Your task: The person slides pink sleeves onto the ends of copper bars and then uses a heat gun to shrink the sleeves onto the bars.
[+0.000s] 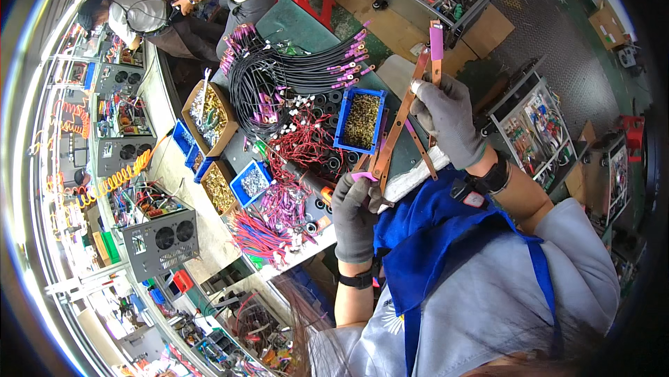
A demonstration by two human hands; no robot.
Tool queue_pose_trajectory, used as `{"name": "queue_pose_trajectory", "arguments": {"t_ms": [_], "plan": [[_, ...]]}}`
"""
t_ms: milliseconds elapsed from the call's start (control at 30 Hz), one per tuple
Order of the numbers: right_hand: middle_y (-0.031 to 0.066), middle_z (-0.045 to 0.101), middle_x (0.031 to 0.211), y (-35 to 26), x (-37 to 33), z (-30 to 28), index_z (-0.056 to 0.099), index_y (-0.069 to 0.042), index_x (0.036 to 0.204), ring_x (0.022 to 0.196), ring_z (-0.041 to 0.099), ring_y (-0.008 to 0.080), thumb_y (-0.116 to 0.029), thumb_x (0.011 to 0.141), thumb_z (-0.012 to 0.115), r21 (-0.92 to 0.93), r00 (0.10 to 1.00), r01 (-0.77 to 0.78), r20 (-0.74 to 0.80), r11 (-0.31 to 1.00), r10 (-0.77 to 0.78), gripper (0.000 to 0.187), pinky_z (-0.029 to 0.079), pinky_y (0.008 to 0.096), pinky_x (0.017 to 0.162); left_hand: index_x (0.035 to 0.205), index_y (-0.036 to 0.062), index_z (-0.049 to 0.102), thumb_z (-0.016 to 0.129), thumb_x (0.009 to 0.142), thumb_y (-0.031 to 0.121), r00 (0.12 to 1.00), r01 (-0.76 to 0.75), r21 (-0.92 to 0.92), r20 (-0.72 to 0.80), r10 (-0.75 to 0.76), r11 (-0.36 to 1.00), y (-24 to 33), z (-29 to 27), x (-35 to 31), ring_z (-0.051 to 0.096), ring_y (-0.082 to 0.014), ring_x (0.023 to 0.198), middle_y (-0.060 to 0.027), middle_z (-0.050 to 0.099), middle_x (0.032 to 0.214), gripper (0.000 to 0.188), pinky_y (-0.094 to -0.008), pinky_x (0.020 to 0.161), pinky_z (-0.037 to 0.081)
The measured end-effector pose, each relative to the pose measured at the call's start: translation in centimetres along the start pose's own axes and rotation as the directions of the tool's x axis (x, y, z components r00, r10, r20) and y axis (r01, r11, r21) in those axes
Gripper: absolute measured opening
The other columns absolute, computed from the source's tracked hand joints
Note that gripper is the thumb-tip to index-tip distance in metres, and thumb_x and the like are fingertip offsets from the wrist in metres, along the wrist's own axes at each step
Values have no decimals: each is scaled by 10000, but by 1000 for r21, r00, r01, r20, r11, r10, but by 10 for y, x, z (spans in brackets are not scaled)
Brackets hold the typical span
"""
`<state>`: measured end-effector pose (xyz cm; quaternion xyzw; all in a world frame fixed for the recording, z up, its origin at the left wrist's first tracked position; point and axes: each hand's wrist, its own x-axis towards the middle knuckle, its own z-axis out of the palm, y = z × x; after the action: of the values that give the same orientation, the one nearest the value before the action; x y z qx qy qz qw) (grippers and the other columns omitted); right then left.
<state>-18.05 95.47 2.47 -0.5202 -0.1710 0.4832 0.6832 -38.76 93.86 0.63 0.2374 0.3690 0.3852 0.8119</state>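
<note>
Both of my hands wear grey gloves. My right hand [447, 116] is closed around flat copper bars near their upper ends; one bar's top carries a pink sleeve [436, 42]. A long copper bar [399, 124] slants down from it toward my left hand [352, 215]. That hand is closed in a pinch at the lower bar ends, beside another pink sleeve [364, 177]. Its fingertips partly hide what they grip. Another copper bar [420, 148] lies close by at the table edge. Left of the bars stands a blue bin [358, 148] of small brass-coloured parts.
Black cables [306, 63] with pink-sleeved lugs, red wires [303, 136] and an orange-black tool [317, 187] crowd the table. Cardboard boxes [226, 129] hold small hardware. Grey fan-fitted units [157, 237] line the left. Two people work at the far left. Wheeled frames [536, 116] stand right.
</note>
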Motion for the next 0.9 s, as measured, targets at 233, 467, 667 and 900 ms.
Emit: {"name": "queue_pose_trajectory", "arguments": {"t_ms": [233, 467, 667, 900], "plan": [[13, 568, 586, 3, -3, -2, 607, -50, 858, 398, 416, 7, -150, 876, 580, -68, 1000, 21, 9, 997, -21, 105, 304, 173, 351, 949, 11, 597, 586, 865, 112, 989, -50, 107, -136, 64, 993, 4, 5, -2, 438, -44, 533, -21, 586, 734, 132, -171, 469, 318], [16, 574, 590, 15, -2, 1, 560, -77, 766, 385, 402, 16, -158, 886, 569, -9, 1000, 15, -15, 1000, -15, 145, 292, 181, 345, 985, 17, 592, 576, 876, 107, 981, -125, 139, -129, 143, 982, 4, 7, 1, 432, -33, 553, -10, 570, 759, 143, -169, 483, 325], [9, 565, 583, 31, -2, -1, 557, -96, 770, 385, 392, 22, -177, 887, 566, 54, 994, -98, -42, 994, 100, 143, 272, 187, 348, 1134, 16, 548, 586, 875, 121, 968, -181, 159, -148, 204, 971, 2, 4, 5, 468, -42, 611, 2, 565, 801, 282, -175, 513, 363], [60, 599, 657, 41, -2, 2, 562, -77, 818, 375, 384, 37, -184, 886, 564, 255, 957, -287, 36, 924, 288, 127, 263, 195, 331, 1196, 27, 515, 672, 830, 170, 920, -371, 321, -2, 392, 872, 12, 4, 6, 464, -46, 632, -17, 584, 865, 424, -181, 532, 370]]}}
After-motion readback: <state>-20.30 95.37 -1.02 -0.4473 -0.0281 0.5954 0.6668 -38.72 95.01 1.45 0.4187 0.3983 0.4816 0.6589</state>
